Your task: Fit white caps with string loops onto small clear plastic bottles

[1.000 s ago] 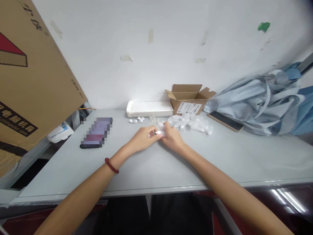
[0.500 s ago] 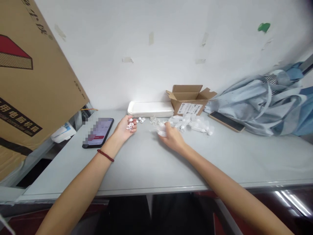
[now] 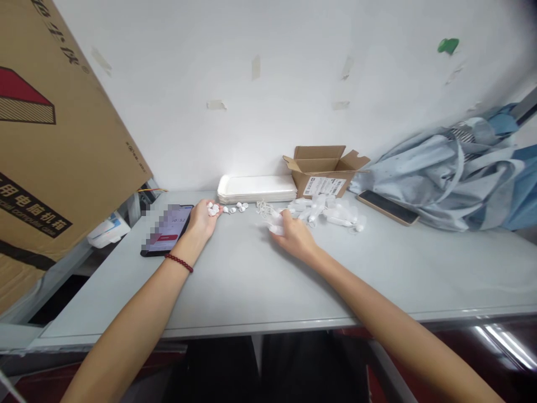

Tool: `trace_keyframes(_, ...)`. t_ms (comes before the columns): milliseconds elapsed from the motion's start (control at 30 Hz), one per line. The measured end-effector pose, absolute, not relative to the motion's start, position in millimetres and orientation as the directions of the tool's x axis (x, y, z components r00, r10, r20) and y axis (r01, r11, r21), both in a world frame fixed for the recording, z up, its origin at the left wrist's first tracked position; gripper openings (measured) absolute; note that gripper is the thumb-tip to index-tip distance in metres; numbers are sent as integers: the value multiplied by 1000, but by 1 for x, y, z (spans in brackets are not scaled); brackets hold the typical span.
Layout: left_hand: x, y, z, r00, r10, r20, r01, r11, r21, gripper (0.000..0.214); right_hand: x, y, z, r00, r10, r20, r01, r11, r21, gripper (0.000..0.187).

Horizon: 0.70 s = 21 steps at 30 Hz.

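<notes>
L hand (image 3: 201, 221): fingers bunched together, tips closed on a few tiny white plastic caps (image 3: 213, 210), right by a face-up smartphone (image 3: 168, 229) w/ pixelated screen. More caps (image 3: 237, 207) lie in a small row on the tbl, just right of that hand. R hand (image 3: 296, 238): fingers curled, pinching a smooth white plastic vial (image 3: 277, 228), exact shape partly hidden by fingers. Vial sits at the near edge of a loose pile of glossy translucent plastic vials (image 3: 329, 211), w/ a thin pale cord tangle (image 3: 264, 208) on its left. Behind: stack of white molded paper trays (image 3: 255, 188), open corrugated cardboard box (image 3: 323, 168) w/ printed label. Right: 2nd phone (image 3: 388, 207), crumpled pale blue fabric bag (image 3: 440, 179). Left: big tilted brown carton (image 3: 54, 140). Red bead bracelet (image 3: 179, 262) on L wrist. All on a smooth grey table (image 3: 251, 280).
</notes>
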<state>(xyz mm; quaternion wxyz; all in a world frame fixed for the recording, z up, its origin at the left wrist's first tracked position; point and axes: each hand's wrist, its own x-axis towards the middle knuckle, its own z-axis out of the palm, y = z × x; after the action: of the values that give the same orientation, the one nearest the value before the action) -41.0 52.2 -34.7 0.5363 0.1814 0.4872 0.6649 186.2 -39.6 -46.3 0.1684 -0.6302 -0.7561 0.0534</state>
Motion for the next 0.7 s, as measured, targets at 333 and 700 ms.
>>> trace_keyframes(333, -32, 56, -42, -440, 884, -159, -486, -85, 870, 9, 186, -39, -49, -142, 971, 190, 934, 195, -299, 29)
trace_keyframes(700, -14, 39, -42, -290, 957, -23, -336, -79, 939, 6, 185, -39, -49, -153, 969, 195, 931, 208, -300, 32)
